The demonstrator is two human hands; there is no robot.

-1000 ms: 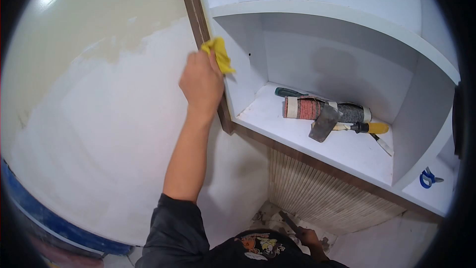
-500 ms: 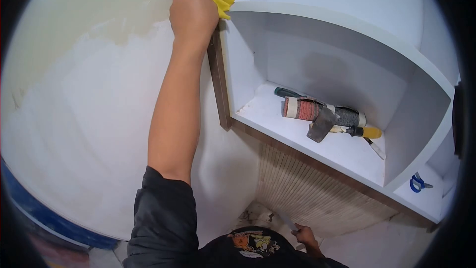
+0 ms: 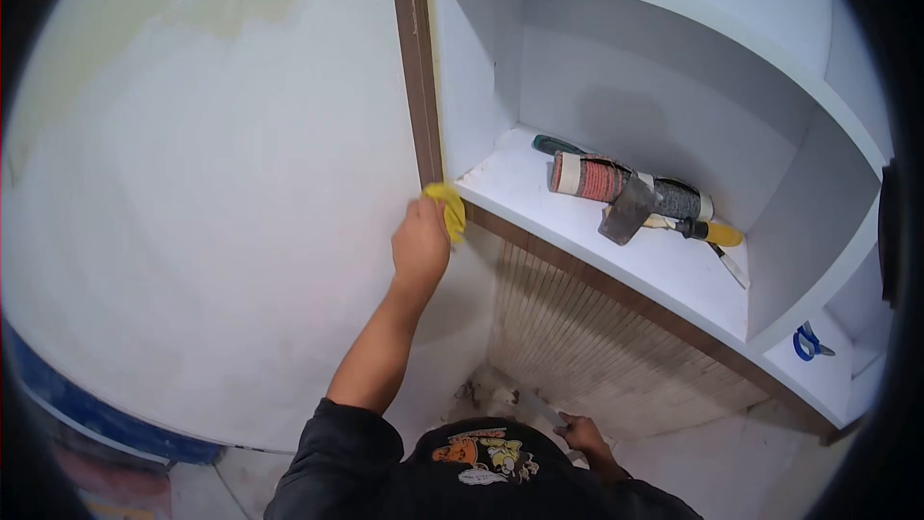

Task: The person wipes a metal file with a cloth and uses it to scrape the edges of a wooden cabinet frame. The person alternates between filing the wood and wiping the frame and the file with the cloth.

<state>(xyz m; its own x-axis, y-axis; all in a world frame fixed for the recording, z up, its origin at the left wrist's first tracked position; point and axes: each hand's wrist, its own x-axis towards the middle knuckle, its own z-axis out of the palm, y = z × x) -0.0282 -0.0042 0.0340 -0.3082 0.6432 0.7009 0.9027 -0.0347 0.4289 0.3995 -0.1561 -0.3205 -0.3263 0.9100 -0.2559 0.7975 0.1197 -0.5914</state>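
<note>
My left hand [image 3: 422, 241] is closed on a yellow cloth [image 3: 447, 212], pressed against the lower corner of the brown trim [image 3: 416, 67] along the white cabinet's left edge. Low in the view, near my dark shirt, my right hand [image 3: 580, 433] grips a flat, greyish putty knife [image 3: 545, 410]; its handle is mostly hidden by my fingers. Inside the cabinet, on the white shelf [image 3: 616, 270], lie a roll of red and grey sandpaper [image 3: 587, 177], a scraper with a dark blade [image 3: 630, 212] and a yellow-handled tool [image 3: 710, 232].
Blue-handled scissors [image 3: 807, 341] lie in the right compartment. A patchy white and cream wall [image 3: 221, 183] fills the left side. Below the cabinet is a ribbed panel [image 3: 597, 337]. Something blue [image 3: 106, 409] stands at lower left.
My left hand has moved down the brown trim with the yellow cloth, from near the top to its lower corner. The right hand still holds the putty knife low down. The view has shifted slightly.
</note>
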